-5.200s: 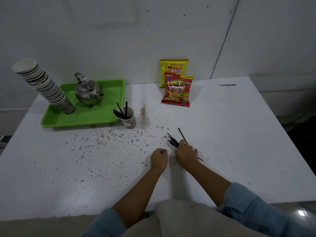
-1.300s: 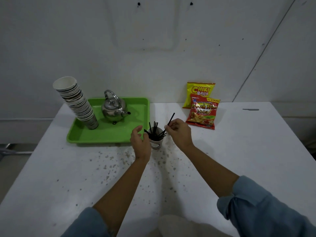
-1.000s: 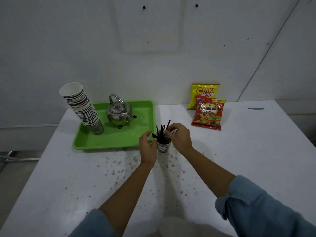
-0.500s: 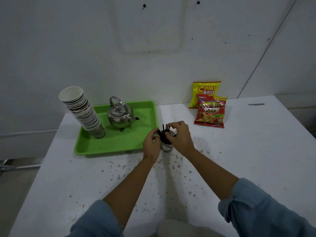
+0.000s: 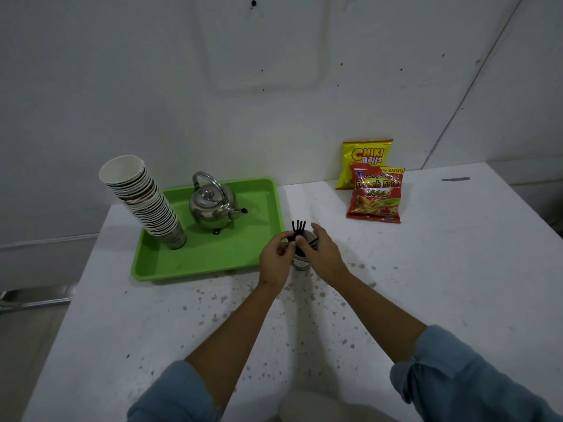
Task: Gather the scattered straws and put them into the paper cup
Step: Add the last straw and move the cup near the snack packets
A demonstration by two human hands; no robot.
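Black straws (image 5: 298, 226) stand upright in the paper cup (image 5: 301, 264), centre frame. Left hand (image 5: 275, 260) pinches them; right hand (image 5: 323, 254) touches them by thumb, grip unconfirmed.

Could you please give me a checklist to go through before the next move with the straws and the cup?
1. Straws in cup: ok. The black straws stand upright out of the paper cup.
2. Cup upright on the white table: ok, its base shows between the wrists.
3. Loose straws on the table: ok, none visible; under the arms, cannot tell.
4. Left hand: ok, it pinches the straws near the rim.
5. Right hand grip: cannot tell; its fingers lie over the cup's right side.
6. Clearance: ok, the cup stands just off the green tray, apart from the metal kettle.
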